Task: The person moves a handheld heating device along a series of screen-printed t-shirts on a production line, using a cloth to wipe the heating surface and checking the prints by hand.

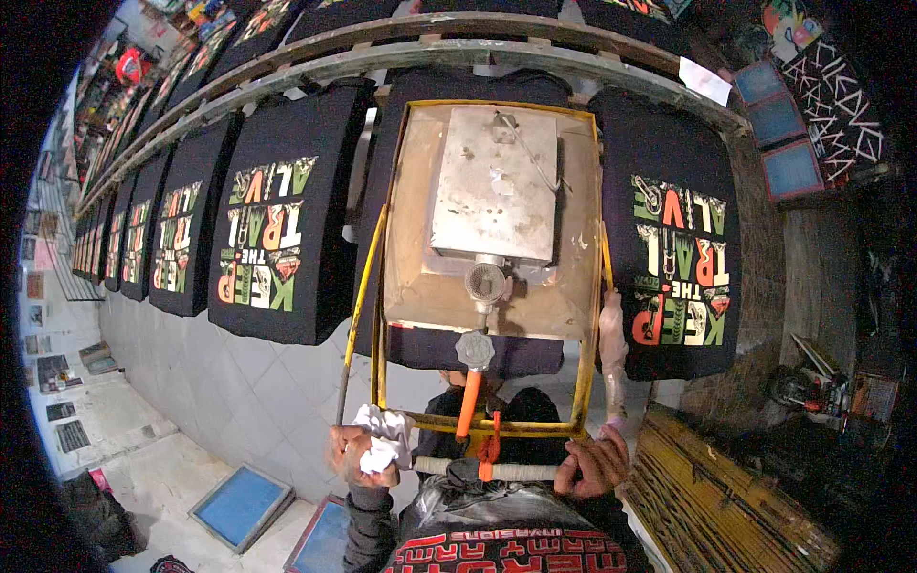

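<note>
A yellow-framed heater (401, 329), with a tan panel and a metal box (495, 191) on top, sits over a dark shirt in front of me. An orange hose (469, 406) runs from its round grey fitting toward my body. At the near end is a handle bar (521, 472) wrapped in pale tape. My left hand (355, 451) is closed on a crumpled white cloth (384, 441) at the bar's left end; the cloth hides part of its grip. My right hand (594, 464) is closed around the bar's right end.
Black printed shirts (272, 220) lie on boards in a row to the left, and another printed shirt (680, 258) is at the right. A long rail (458, 48) runs behind them. Blue-meshed screens (242, 506) lie on the floor at lower left; yellowish slats (726, 487) are at lower right.
</note>
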Available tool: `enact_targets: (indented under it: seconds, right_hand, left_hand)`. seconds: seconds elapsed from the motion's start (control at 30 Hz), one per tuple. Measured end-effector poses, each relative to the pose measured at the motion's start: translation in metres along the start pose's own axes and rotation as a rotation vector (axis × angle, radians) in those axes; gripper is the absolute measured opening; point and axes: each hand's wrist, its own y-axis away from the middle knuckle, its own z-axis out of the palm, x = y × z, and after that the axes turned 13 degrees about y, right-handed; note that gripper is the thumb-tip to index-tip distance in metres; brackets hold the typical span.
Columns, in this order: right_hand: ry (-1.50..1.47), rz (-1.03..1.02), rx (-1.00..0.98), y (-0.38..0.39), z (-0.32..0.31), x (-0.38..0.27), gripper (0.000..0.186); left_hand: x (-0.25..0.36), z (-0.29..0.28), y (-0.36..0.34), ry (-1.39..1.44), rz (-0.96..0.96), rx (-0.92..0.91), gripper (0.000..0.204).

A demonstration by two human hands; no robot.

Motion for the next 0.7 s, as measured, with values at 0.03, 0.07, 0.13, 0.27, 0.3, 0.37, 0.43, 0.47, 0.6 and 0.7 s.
enact_targets:
  seconds: [0.03, 0.07, 0.13, 0.27, 0.3, 0.37, 0.43, 0.47, 0.6, 0.7]
  right_hand:
    - [-0.004, 0.016, 0.034, 0.002, 0.002, -0.001, 0.021]
    - [-0.008, 0.030, 0.067, 0.003, 0.004, -0.001, 0.021]
    - [-0.002, 0.035, 0.023, 0.003, 0.002, 0.000, 0.022]
    - [0.014, 0.060, 0.008, -0.004, -0.001, -0.008, 0.023]
    - [0.003, 0.059, -0.008, -0.004, 0.000, -0.008, 0.023]
    - [-0.019, 0.056, -0.041, -0.004, 0.001, -0.005, 0.023]
    - [-0.020, 0.023, -0.024, -0.006, 0.002, -0.002, 0.024]
    - [-0.021, 0.007, -0.016, -0.006, 0.003, -0.002, 0.024]
    - [0.008, 0.026, 0.007, -0.009, 0.001, -0.007, 0.024]
    - [0.011, 0.006, 0.044, -0.010, 0.004, -0.006, 0.023]
  left_hand:
    - [0.004, -0.002, -0.003, -0.027, 0.024, 0.000, 0.035]
    - [0.005, -0.001, -0.004, -0.047, 0.035, 0.018, 0.034]
    - [0.004, -0.001, -0.003, -0.078, 0.035, 0.054, 0.033]
    - [-0.034, 0.002, 0.027, 0.024, -0.078, 0.189, 0.033]
    - [-0.033, 0.003, 0.024, 0.050, -0.070, 0.200, 0.034]
    - [-0.027, 0.003, 0.016, 0.072, 0.004, 0.183, 0.035]
    - [-0.013, 0.001, 0.002, 0.055, 0.087, 0.145, 0.037]
    - [-0.014, 0.000, 0.004, 0.042, 0.087, 0.137, 0.037]
    - [-0.028, -0.003, 0.014, 0.028, 0.047, 0.129, 0.039]
    - [-0.038, -0.003, 0.021, 0.026, 0.025, 0.124, 0.041]
